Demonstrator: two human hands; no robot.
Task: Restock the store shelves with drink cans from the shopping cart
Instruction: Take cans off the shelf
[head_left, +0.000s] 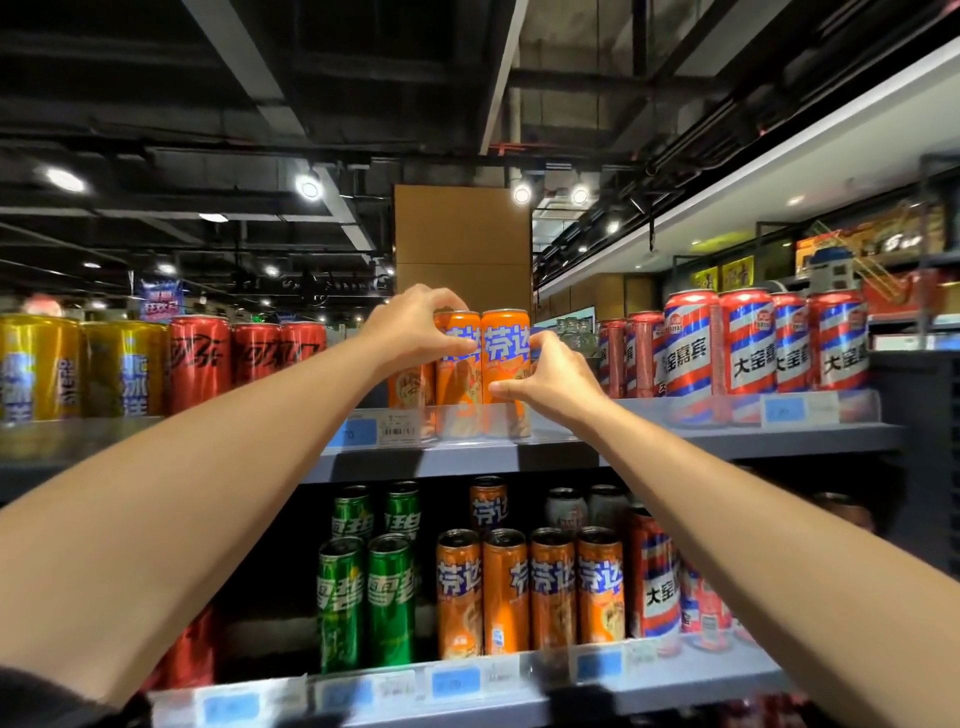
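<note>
Left hand (415, 325) curled round left orange can (457, 371) on top shelf (727, 441), fingers over the can's rim and upper side, thumb on the label. Right hand (545, 382) grips right orange can (506, 371), thumb across its front low on the label, fingers wrapped behind its right side. Both cans upright, touching side by side, standing at the shelf's front edge behind a clear price-strip lip (467, 423). Third orange can (410, 387) partly visible just behind and left of them, mostly hidden by the left hand. Both forearms bare, reaching up and forward.

Same top shelf, left: red cola cans (200, 361), then gold cans (41, 366) at far left. Right of the orange pair: red-white-blue striped cans (745, 343) in a row, near but apart from the right hand. Blue price tag (358, 431) and white barcode label (397, 428) on the lip below the left hand.

Lower shelf (467, 691): green cans (389, 597) at left in two rows, row of four orange cans (530, 590) in the middle, one more orange can (488, 506) behind, two grey-topped cans (566, 512) further back, striped cans (654, 577) at right. Blue tags along its front edge, blurred.

Brown cardboard box (462, 244) stands behind the orange cans, above shelf level. Dark ceiling with spotlights (309, 187). Shopping cart out of frame.
</note>
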